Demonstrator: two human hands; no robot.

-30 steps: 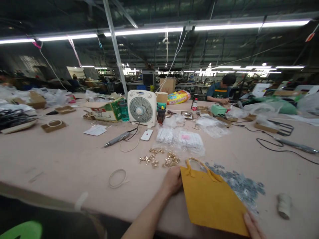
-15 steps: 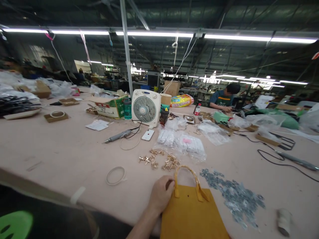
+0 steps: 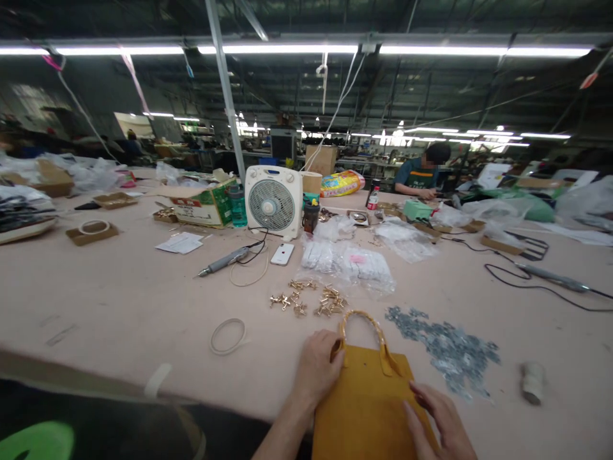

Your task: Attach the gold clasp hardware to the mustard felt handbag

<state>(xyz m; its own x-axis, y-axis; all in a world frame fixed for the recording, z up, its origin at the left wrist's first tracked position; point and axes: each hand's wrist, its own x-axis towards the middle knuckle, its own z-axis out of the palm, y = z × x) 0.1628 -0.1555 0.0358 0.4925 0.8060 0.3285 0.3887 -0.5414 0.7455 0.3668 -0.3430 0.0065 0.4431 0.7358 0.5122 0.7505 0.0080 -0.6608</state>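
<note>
A mustard-yellow bag point(image 3: 366, 409) with a looped handle lies at the table's front edge. My left hand point(image 3: 320, 364) is closed on the bag's upper left corner, beside the handle's base. At the bag's right edge is my right hand point(image 3: 438, 418), thumb and fingers apart, the thumb over the bag's face. Gold-coloured metal pieces point(image 3: 330, 301) lie just beyond the handle. To the right of the bag spreads a pile of small grey metal pieces point(image 3: 454, 354).
Beyond are plastic packets point(image 3: 368, 268), a phone point(image 3: 282, 253), a fan point(image 3: 272, 203) and a grey corded tool point(image 3: 223, 262). A coiled band point(image 3: 228, 337) lies left, a small cylinder point(image 3: 532, 383) right. A person point(image 3: 421, 174) sits across the table.
My right hand has come into view at the bag's right side. My left hand stays at the upper left corner. The view has shifted slightly.
</note>
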